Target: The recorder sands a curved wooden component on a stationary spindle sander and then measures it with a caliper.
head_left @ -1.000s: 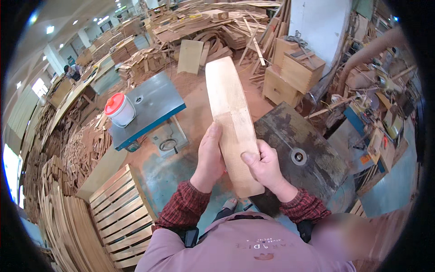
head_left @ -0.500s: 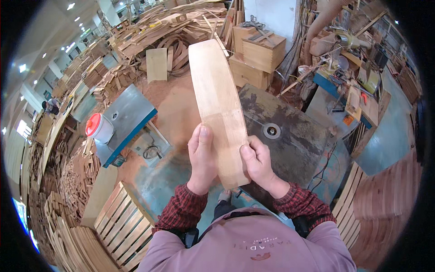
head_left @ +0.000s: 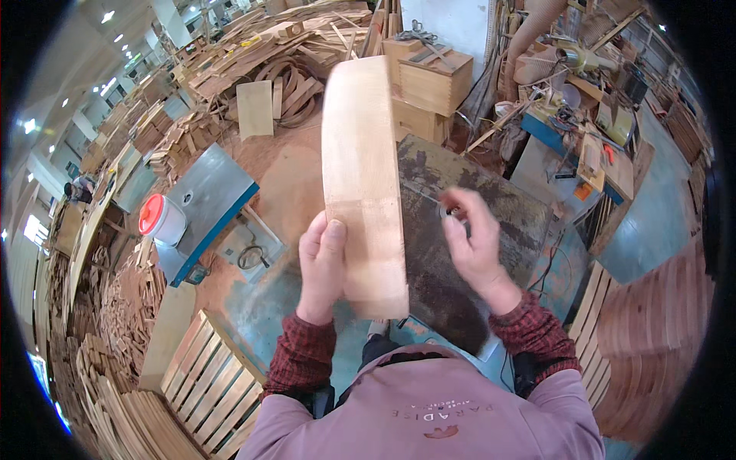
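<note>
A long, pale, gently curved wooden board (head_left: 366,161) stands up in front of me. My left hand (head_left: 322,257) grips its left edge near the lower end, thumb lying on the face. My right hand (head_left: 474,238) is off the board, to its right, with the fingers bent and apart and nothing seen in them; motion blurs the fingertips. Below that hand is a dark, worn machine table (head_left: 506,215). The round fitting in the tabletop is partly hidden behind the fingers.
At left, a white bucket with a red lid (head_left: 162,218) sits on a blue-edged metal table (head_left: 211,184). Wooden boxes (head_left: 435,77) are stacked beyond the machine table. Slatted wood (head_left: 211,360) lies at lower left, stacked planks (head_left: 652,330) at right. Far left, another person (head_left: 79,188) is bent over.
My right hand has let go of the board's right edge and moved right, over the machine table. The board, still in my left hand, has turned a little more upright.
</note>
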`<act>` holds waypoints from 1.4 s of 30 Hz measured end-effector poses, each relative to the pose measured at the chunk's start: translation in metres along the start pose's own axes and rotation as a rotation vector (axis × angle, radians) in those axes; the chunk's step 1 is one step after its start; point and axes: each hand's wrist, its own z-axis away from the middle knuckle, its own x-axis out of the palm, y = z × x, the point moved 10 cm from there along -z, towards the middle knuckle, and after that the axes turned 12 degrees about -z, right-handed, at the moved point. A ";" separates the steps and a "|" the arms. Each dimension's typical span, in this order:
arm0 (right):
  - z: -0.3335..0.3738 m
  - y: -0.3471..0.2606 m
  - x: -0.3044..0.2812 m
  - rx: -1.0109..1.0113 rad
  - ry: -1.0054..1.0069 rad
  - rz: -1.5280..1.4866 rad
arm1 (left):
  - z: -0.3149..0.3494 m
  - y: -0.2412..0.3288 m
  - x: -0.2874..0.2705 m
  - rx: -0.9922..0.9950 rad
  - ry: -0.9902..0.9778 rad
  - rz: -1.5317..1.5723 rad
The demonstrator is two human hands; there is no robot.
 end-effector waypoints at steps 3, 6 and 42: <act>-0.029 -0.028 -0.026 -0.289 0.021 0.390 | -0.020 0.004 -0.004 -0.036 -0.200 0.016; -0.053 -0.028 -0.056 -0.331 -0.025 0.684 | -0.037 -0.002 0.012 -0.146 -0.505 0.052; 0.541 0.008 -0.191 1.213 1.208 -0.350 | -0.027 -0.245 0.342 0.843 -0.920 -0.981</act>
